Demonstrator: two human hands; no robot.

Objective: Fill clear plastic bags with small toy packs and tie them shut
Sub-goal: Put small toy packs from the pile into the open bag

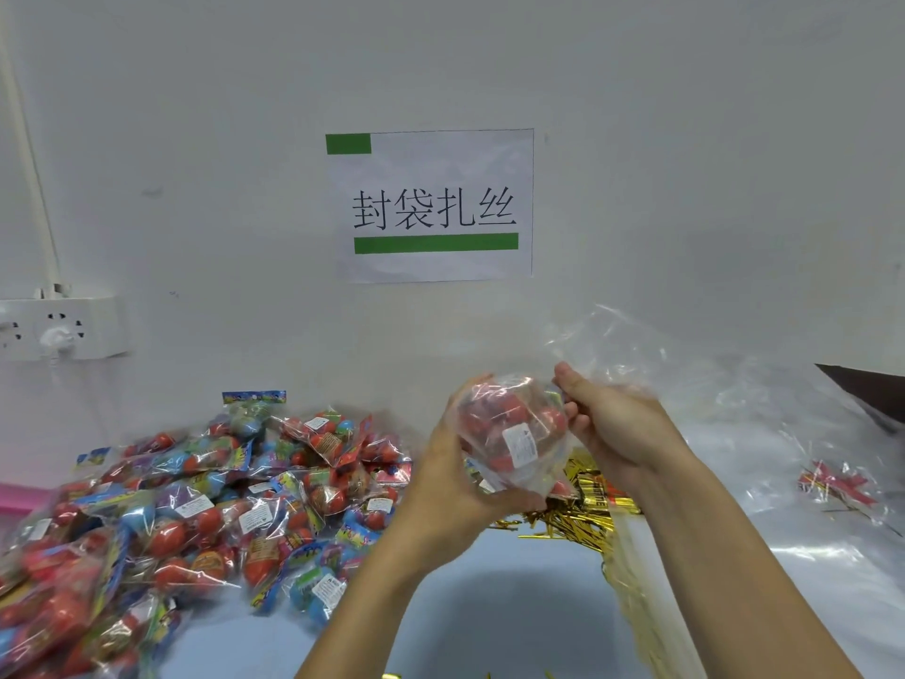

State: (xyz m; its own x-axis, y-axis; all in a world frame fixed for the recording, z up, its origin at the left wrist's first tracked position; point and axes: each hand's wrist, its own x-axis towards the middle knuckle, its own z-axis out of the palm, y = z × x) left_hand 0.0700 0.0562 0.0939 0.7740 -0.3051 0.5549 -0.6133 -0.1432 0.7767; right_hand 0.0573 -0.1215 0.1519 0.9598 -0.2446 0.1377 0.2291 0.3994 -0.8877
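Both our hands are raised over the counter [514, 605], holding one clear bag [519, 433] of red toy packs between them. Our left hand [455, 472] cups it from below, fingers [465, 389] curled round its side; our right hand [617, 428] pinches the loose plastic neck. Just under the fingers lie gold twist ties [573, 517]. Left of them sprawls a heap of toy packs [196, 507]. Beyond, a paper sign [433, 205] hangs on the wall.

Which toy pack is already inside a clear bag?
The toy pack held up between the left hand and right hand; the others lie loose in the pile.
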